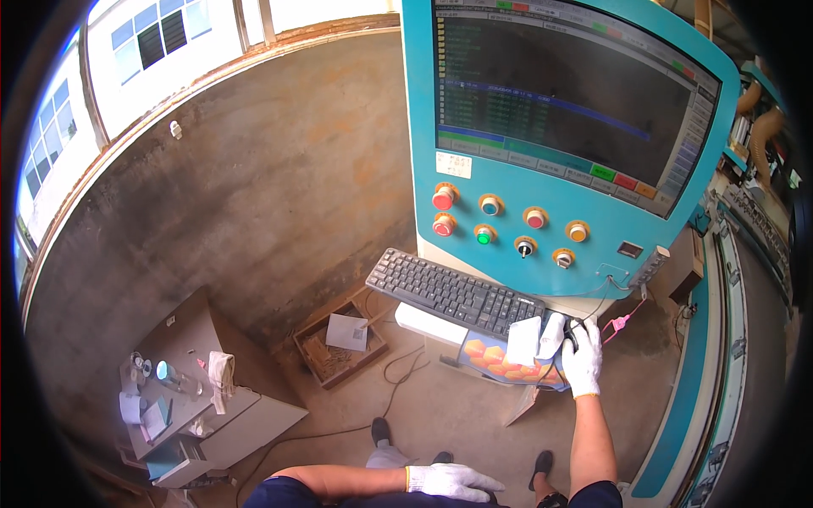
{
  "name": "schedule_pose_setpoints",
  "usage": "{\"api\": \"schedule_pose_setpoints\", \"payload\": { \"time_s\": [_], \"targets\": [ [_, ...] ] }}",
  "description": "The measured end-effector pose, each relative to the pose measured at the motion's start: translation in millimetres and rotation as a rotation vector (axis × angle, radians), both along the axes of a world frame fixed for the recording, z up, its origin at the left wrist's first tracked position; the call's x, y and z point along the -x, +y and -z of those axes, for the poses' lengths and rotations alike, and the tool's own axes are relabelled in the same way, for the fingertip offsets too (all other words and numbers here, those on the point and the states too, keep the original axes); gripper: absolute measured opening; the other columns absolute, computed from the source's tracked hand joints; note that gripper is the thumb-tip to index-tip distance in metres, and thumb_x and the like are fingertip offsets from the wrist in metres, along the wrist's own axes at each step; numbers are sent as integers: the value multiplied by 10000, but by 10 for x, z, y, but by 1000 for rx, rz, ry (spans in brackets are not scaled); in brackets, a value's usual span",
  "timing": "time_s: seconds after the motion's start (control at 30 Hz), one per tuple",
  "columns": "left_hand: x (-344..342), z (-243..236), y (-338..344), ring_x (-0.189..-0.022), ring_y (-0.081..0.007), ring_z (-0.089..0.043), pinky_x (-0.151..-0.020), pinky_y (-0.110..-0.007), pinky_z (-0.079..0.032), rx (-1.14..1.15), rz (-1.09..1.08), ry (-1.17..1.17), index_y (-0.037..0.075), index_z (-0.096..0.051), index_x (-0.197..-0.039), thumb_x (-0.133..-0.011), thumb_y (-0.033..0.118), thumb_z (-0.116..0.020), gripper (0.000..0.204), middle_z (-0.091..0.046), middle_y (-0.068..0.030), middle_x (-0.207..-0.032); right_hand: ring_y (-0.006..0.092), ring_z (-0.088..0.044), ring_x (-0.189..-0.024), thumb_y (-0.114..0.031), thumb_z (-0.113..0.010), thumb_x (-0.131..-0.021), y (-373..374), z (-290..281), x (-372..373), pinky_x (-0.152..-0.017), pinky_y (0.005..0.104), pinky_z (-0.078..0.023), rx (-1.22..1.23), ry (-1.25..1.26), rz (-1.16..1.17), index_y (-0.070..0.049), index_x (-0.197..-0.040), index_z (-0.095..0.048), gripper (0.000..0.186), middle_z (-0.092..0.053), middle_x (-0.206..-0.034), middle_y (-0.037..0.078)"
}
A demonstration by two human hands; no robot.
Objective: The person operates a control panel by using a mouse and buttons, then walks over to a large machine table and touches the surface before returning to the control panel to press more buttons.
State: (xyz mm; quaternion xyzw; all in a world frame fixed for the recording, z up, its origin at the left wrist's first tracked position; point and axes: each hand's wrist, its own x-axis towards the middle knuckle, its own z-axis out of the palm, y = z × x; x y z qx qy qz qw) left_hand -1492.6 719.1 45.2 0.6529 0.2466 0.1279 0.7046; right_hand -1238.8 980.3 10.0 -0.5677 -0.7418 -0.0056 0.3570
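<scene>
**Gloved Hand on a Mouse at a Blue Machine**

Head view, looking down.

Two hands, both in white gloves. Right hand (583,356) stretched forward and resting over a dark mouse (572,332), fingers curled down around it, so gripping the mouse. Left hand (450,481) down low by the body, lying flat against the lap, fingers loose and spread, holding nothing.

One mouse, sitting on a bright mouse pad (500,360) with orange and blue shapes. One white folded paper (524,340) standing on the pad, just beside the right hand. One black keyboard (453,292) on a small shelf, left of the mouse.

One big blue control panel (542,237) straight ahead. One dark screen (567,93) on it, full of tiny lines (too small to tell apart). Eight round buttons and knobs under the screen: red, blue, green, orange and some silver ones. One pink cord (622,322) hanging near the right edge.

Two dark shoes (381,430) on the floor below.

One open wooden box (339,345) on the floor, with a paper inside. One grey metal cabinet (199,398) at the lower left, with a white rag, a bottle and small bits on top.

Floor dusty and brown, with a thin cable (406,364) running across it. Wall (279,161) rough, bare and stained. Bright windows (144,42) along the top left. More machine parts at the far right, partly hidden.
</scene>
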Motion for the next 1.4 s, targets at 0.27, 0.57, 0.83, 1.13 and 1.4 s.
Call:
{"api": "schedule_pose_setpoints", "payload": {
  "time_s": [0.27,0.57,0.83,1.13,1.4],
  "targets": [
    [-26,174,27,-1305,-344,-533,-1102,-365,-395,-32,75,28,78,-461,-1489,-1040,420,-480,565,-561,-189,-1424,405,-514,-1297,-93,-707,-788,-16,-32,15,-1098,463,-428,35,23,-4,-93,-1229,-666,443,-547,-1379,222],
    [-31,196,26,-1343,-331,-504,-1130,-363,-370,-26,116,-9,75,-437,-1505,-1055,399,-470,556,-523,-191,-1465,381,-531,-1284,-142,-707,-795,-6,14,-6,-1072,461,-457,4,-6,12,-123,-1221,-682,427,-552,-1389,194],
    [-21,118,67,-1394,-320,-454,-1158,-355,-337,-5,167,-22,62,-417,-1514,-1063,390,-462,559,-487,-188,-1501,390,-526,-1282,-125,-706,-792,23,4,-5,-1082,455,-443,4,9,3,-92,-1224,-671,435,-555,-1373,203],
    [53,197,44,-1260,-285,-576,-1086,-345,-411,168,-5,94,19,-554,-1397,-1036,370,-527,505,-611,-173,-1369,389,-535,-1273,-131,-710,-787,25,37,-16,-1063,455,-464,-33,16,-9,-110,-1198,-679,413,-538,-1393,193],
    [14,11,22,-1326,-314,-524,-1121,-357,-378,2,-44,107,42,-477,-1471,-1029,356,-527,544,-543,-196,-1444,388,-535,-1270,-118,-706,-776,22,12,-7,-1054,455,-469,-62,6,-9,-107,-1170,-682,395,-551,-1372,189]
  ]
}}
